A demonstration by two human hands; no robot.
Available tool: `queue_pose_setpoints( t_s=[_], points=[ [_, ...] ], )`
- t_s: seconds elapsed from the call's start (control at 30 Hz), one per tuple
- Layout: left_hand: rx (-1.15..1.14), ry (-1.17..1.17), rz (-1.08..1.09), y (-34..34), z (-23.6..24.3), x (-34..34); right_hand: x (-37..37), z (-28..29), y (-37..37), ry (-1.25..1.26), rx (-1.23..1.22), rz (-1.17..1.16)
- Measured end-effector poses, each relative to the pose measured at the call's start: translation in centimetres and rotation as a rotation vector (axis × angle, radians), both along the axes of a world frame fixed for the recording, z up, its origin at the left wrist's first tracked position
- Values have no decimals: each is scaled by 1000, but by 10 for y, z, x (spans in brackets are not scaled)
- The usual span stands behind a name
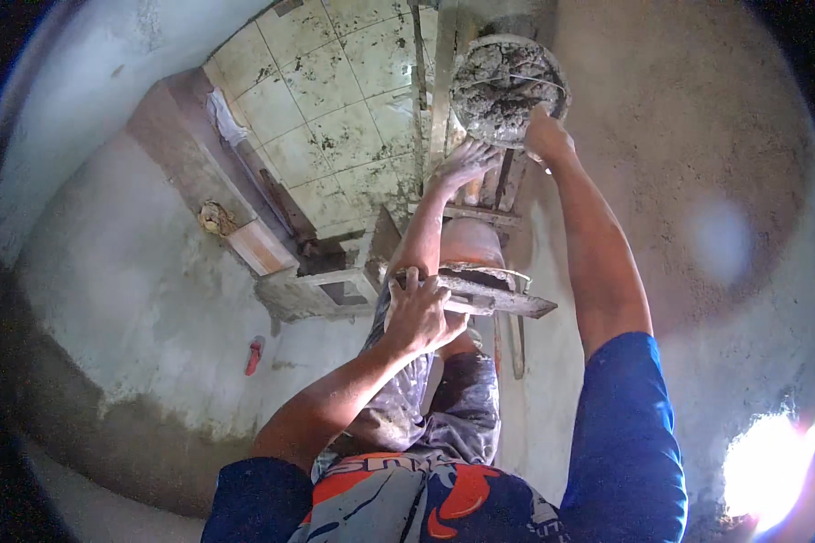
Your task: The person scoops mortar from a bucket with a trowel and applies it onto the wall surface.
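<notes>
My left hand (417, 317) grips a flat, mortar-crusted plastering float (516, 300) at the middle of the head view. My right hand (550, 136) is closed at the lower right rim of a round bucket of grey mortar (503, 86) near the top. Another person's hand (466, 163), with fingers spread, touches or is just below that bucket's lower rim; their forearm passes behind my float. An orange bucket (471, 242) sits beyond the float, partly hidden by it and by that forearm.
Wooden planks (509, 181) lie under the buckets. A tiled surface (317, 100) spattered with mortar is at upper left, beside a concrete ledge (172, 145) and a block-like structure (326, 294). A red object (255, 355) lies at left. Bare plastered surfaces (679, 136) surround these.
</notes>
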State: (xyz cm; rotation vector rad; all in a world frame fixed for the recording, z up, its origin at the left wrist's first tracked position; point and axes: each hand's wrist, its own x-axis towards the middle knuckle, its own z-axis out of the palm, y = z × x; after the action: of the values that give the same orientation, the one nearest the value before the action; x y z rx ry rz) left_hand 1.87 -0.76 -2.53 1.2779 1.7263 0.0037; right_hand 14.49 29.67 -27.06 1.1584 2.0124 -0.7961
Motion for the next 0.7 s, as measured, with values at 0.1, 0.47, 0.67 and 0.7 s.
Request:
queue_pose_setpoints(
  t_s=[0.1,0.47,0.67,0.7],
  points=[
    [40,-76,47,-23,-10,5,23,15,3,184,-234,84],
    [2,28,31,-2,6,-6,7,44,-53,23,-120,-82],
    [-208,-59,-28,5,9,-9,-1,37,-53,154,-429,-211],
    [-200,-63,-21,6,7,-11,-4,55,-38,157,-553,-262]
  ],
)
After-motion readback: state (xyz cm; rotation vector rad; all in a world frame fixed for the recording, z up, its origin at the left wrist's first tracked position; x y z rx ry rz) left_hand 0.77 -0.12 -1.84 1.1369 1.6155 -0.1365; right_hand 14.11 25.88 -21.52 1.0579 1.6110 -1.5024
